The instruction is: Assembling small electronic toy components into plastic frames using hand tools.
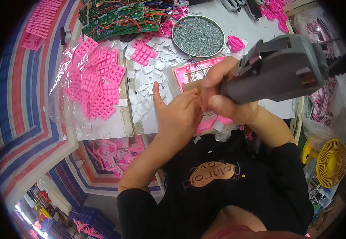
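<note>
My right hand (229,93) is wrapped around the handle of a dark grey power screwdriver (274,71), its body pointing up and right. Its tip is hidden behind my hands. Below it a pink plastic case (216,61) lies on the white table, with thin wires and a brown board (192,85) inside. My left hand (179,115) bears on the case's near left side, one finger stretched out to the left and the others bent together at the board. A small white piece (218,126) rests on the case's near edge. My hands cover much of the case.
A round tin of small screws (198,36) stands beyond the case. Many white pieces (145,83) lie to the left, beside a clear bag of pink keypads (97,79). Green circuit boards (121,20) with wires are piled at the back. A yellow fan (332,163) is at right.
</note>
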`<state>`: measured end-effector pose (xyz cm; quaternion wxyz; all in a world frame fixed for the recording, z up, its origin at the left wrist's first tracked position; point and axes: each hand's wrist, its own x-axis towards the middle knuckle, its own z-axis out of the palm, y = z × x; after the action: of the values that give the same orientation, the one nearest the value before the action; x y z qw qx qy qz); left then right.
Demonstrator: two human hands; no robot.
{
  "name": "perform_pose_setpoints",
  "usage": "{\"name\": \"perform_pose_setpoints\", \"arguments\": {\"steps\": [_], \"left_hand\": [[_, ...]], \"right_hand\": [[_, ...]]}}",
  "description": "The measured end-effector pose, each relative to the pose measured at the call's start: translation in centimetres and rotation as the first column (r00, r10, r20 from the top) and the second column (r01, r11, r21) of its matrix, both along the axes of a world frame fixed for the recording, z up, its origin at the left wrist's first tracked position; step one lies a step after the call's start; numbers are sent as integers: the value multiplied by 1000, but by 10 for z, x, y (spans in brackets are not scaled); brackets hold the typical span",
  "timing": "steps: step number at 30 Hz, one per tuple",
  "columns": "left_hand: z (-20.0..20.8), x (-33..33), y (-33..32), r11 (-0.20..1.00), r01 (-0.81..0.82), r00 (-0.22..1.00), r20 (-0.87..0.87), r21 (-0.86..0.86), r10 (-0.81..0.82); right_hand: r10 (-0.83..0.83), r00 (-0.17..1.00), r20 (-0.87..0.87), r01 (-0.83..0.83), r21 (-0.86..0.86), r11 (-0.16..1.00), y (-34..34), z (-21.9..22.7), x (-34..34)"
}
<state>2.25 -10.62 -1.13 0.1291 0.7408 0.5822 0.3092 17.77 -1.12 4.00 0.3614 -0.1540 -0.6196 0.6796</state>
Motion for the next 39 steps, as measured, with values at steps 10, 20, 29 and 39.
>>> {"name": "perform_pose_setpoints", "arguments": {"steps": [10, 20, 29, 39], "left_hand": [[2, -2, 2, 999, 32, 998, -49, 9, -32], [1, 3, -3, 999, 47, 998, -35, -5, -47], [2, 3, -5, 999, 16, 999, -37, -31, -17], [-1, 6, 3, 999, -38, 985, 171, 27, 33]], "right_hand": [[-128, 990, 57, 107, 276, 955, 13, -3, 13], [-194, 981, -24, 195, 175, 965, 23, -19, 7], [-152, 983, 107, 114, 301, 947, 22, -18, 2], [-31, 959, -282, 50, 61, 997, 23, 8, 7]]}}
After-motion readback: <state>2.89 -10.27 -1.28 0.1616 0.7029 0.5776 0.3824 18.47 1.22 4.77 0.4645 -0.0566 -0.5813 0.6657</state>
